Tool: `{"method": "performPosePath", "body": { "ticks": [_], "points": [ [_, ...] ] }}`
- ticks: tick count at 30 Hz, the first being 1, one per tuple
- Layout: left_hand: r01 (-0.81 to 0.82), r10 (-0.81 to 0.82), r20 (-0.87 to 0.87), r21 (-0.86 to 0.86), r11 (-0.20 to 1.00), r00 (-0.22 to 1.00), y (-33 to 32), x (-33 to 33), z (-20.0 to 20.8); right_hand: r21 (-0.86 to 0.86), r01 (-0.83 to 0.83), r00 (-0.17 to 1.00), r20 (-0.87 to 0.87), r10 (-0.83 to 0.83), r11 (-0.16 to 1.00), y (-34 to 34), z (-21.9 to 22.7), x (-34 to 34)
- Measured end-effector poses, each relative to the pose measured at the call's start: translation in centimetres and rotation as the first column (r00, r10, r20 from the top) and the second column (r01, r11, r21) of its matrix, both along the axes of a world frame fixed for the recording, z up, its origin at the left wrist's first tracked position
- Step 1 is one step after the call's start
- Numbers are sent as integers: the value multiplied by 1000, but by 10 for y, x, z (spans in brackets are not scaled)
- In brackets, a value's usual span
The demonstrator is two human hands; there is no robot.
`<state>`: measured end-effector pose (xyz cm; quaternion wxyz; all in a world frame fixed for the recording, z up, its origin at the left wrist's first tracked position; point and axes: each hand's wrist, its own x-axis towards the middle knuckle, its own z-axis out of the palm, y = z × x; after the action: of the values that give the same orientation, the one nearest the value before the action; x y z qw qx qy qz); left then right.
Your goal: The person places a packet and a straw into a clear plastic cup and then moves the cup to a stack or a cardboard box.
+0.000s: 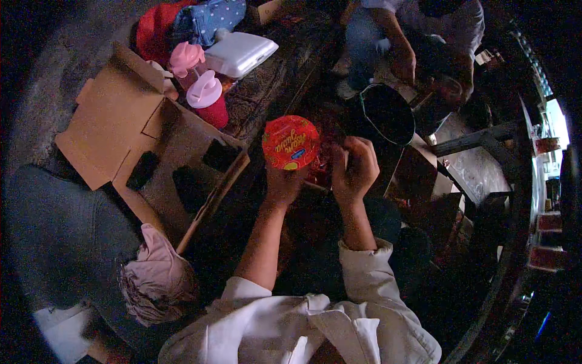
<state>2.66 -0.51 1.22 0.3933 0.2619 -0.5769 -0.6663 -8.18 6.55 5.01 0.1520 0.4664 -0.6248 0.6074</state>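
In the middle of the view, my left hand (284,185) is closed under a round red printed disc (291,142) with yellow lettering and a small blue patch. Whether it is a loose label or the lid of a tub, I cannot tell; my fingers are mostly hidden behind it. Just to its right, my right hand (357,170) has its fingers curled in, and what they pinch, if anything, is too dark to make out. Between the hands lies something shiny and reddish (321,170), like clear plastic, partly in shadow.
An opened cardboard box (100,136) lies at left, beside a person in a pink head covering (157,273). Beyond it stand a pink-lidded tumbler (206,97), a second pink bottle (187,57) and a white foam container (239,53). At far right, another person works near a dark bucket (385,115).
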Motion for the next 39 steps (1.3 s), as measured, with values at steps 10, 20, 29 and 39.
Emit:
{"method": "performPosePath", "body": {
  "ticks": [10, 20, 29, 39],
  "points": [
    [-73, 86, 20, -369, 926, 996, -5, -1, -8, 48, -59, 995, 88, 54, 997, 1, -12, 14],
    [-4, -13, -98, -165, 986, 995, 2, -8, -15, 66, -80, 996, 31, 78, 995, -2, -4, 6],
    [-51, 40, -150, -74, 996, 988, 7, -12, 8, 72, -18, 1000, 24, 17, 997, 0, -5, 0],
    [-83, 97, 55, -220, 972, 994, 5, -2, -15, 78, 12, 1000, 1, -12, 997, -1, -4, 5]
  ]
}}
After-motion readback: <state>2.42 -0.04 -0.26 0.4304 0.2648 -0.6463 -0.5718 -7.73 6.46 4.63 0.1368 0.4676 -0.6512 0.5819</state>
